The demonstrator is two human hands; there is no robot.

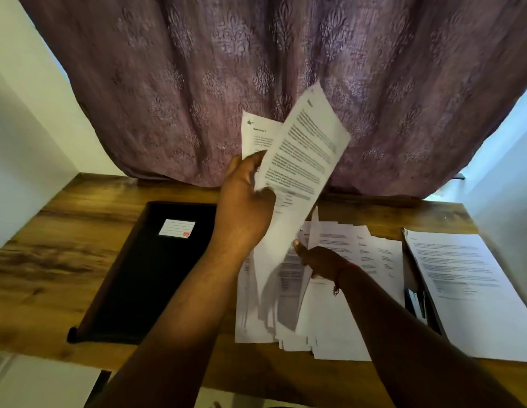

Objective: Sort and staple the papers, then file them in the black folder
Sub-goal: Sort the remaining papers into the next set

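Sorting light, floppy sheets: left hand pinches their lower edge, right hand grips another page over the loose pile; best supported near an edge.

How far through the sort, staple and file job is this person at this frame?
Early, still sorting. Done: one neat stack of printed sheets lies at the right. In hand: the left hand holds raised printed pages; the right hand lifts a sheet from the loose spread pile of papers. Left: stapling and filing; the black folder lies closed.
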